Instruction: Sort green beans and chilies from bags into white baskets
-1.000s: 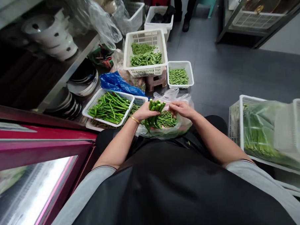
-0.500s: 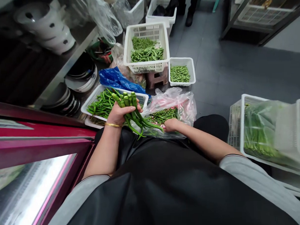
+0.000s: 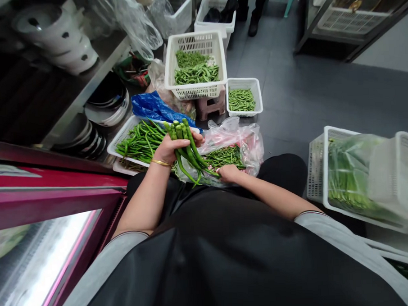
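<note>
Left hand closed on a bunch of long green pods; right hand at the tips

Head view. I have the left hand [image 3: 168,149] wrapped around a bunch of long green pods [image 3: 189,149], thumb laid across them. Grip: closed as far as the bunch allows. Thick ends stand up past the thumb on the far side; the thin ends slant down to the near right. A gold bracelet [image 3: 161,162] sits on the left wrist.

My right hand [image 3: 229,173] is low at the thin ends, fingers curled in. Contact surface partly hidden; cannot tell whether this grip has hold of a tip.

Position of bunch: in front of the lap, between a white basket [image 3: 111,148] on the left and an open clear plastic bag [image 3: 255,141] with pink patches. The bag contains thin green pieces [image 3: 224,156], just beyond the right hand. The left basket contains loose long green pods [image 3: 141,143]; blue plastic [image 3: 156,107] lies along its far side.

Farther out: a large white basket [image 3: 196,90] on a pinkish stool [image 3: 211,108], with two green heaps inside. Just right of it, a small white basket [image 3: 259,95] of short green pods [image 3: 241,100]. Near right, well apart: a white crate [image 3: 324,168] with leafy greens under clear plastic [image 3: 352,178]. Far side: a person's dark shoe [image 3: 253,28] on grey floor [image 3: 289,93].
</note>
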Available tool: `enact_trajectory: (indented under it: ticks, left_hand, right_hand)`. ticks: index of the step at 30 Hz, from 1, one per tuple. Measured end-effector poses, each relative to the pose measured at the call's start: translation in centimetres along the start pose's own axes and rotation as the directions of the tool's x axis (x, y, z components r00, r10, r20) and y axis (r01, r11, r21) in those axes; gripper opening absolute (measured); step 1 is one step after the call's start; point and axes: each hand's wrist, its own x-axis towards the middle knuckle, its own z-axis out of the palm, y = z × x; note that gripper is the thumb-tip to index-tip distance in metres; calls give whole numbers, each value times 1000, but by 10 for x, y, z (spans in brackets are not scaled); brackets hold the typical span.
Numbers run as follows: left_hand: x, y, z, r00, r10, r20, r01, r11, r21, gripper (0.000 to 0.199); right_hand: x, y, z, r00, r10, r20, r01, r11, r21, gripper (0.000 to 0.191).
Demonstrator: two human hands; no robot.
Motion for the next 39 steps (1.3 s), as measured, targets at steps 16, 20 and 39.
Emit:
enact_trajectory:
  ticks: [16, 20, 39]
  left_hand:
    - [39, -43, 51, 951, -137, 277, -41, 833, 552, 26]
    - [33, -40, 42, 959, -118, 259, -64, 797, 600, 27]
    - [-11, 65, -77, 842, 331, -425, -327, 941, 87, 17]
  right_hand:
    - [-65, 42, -98, 932, -110, -346, 114, 993, -9, 31]
    - [-62, 59, -95, 898, -267, -350, 345, 921, 182, 34]
    - [-39, 76, -28, 960, 95, -264, 249, 139, 958, 56]
